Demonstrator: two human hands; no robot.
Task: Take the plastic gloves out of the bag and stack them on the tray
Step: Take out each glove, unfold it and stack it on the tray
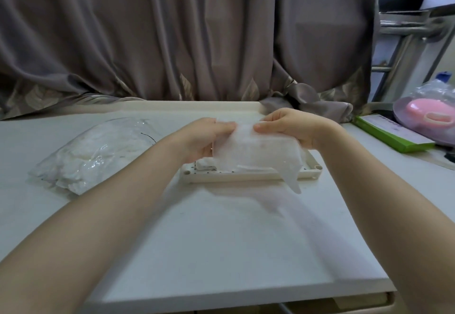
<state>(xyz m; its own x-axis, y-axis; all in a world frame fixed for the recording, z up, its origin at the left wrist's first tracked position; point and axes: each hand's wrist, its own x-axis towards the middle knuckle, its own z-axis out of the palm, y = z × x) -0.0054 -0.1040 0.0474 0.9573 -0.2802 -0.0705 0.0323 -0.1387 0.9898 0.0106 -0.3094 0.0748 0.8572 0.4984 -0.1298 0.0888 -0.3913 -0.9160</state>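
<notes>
Head view. At frame centre, both hands hold one translucent plastic glove (256, 148) spread above the white tray (248, 177). The left hand (209, 139) pinches the glove's upper left edge between thumb and curled fingers; the right hand (293, 126) pinches the upper right edge likewise. The glove's fingers hang past the tray's near rim at lower right. More white plastic lies on the tray beneath. The clear bag (98, 153) of gloves rests on the grey worktop (221, 239) at centre left, apart from the tray. A green box (391, 134) sits at the right edge.
</notes>
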